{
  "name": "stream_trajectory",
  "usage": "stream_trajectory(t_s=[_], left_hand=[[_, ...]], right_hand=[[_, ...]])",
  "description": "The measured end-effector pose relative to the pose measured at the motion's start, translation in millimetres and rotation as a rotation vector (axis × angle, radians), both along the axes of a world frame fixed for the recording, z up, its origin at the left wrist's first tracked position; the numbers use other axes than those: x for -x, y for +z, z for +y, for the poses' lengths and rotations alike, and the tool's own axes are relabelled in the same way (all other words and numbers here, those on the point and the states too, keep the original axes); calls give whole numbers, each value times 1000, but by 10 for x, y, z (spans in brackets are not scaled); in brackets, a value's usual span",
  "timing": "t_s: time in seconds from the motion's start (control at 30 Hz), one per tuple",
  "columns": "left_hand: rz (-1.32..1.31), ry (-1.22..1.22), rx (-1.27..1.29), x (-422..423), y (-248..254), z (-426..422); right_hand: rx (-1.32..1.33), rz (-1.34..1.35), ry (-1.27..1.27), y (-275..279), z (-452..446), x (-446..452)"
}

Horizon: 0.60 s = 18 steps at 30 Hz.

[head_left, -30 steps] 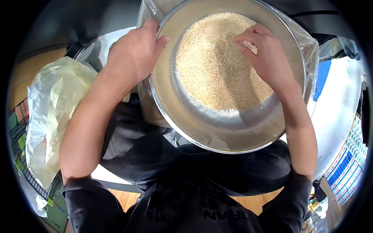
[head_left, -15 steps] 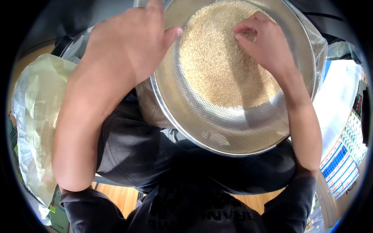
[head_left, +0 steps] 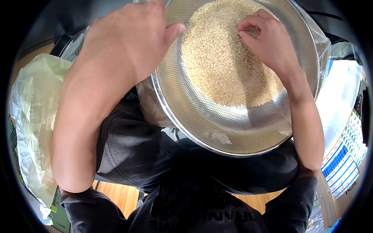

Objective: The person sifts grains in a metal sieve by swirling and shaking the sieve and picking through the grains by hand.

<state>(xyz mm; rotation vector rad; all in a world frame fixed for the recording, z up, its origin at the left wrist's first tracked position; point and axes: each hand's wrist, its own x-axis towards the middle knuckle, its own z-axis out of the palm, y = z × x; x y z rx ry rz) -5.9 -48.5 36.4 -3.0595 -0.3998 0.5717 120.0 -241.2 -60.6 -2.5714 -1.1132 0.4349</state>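
A large round perforated metal sieve rests tilted above my lap, with a broad heap of pale grain in it. At the sieve's upper left rim my left hand is closed, its thumb over the inner side; the other fingertips are out of sight. Over the right part of the grain, my right hand pinches thumb and fingertips together. What lies between those fingertips is too small to name. Clear plastic film shows under and beside the sieve.
A yellowish translucent plastic bag stands at the left, beside my left forearm. On the right are a white curved surface and a blue-and-white printed sheet. Wooden floor shows below my legs.
My left hand looks larger and nearer the camera than a second ago. The sieve sits slightly further right and higher in view. My right hand stays over the grain, its fingertips now pressed together.
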Motion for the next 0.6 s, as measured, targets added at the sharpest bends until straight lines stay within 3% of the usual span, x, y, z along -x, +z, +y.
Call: stream_trajectory(t_s=[0.27,0.33,0.37,0.43,0.5,0.57,0.6], left_hand=[[-27,-20,36,78,-76,132],[-106,-38,128,142,-250,329],[-132,-50,151,146,-249,347],[-71,-23,154,131,-210,344],[-80,-26,170,105,-202,347],[-80,-31,168,85,-173,338],[-43,0,170,71,-166,330]], right_hand=[[-42,108,-66,247,-139,-89],[-238,420,-102,358,-395,-226],[-218,391,-115,472,-535,-277],[-334,801,-474,749,-822,-352],[-431,818,-581,839,-1197,-358],[-795,963,-769,918,-1556,-348],[-840,924,-877,965,-1672,-294]])
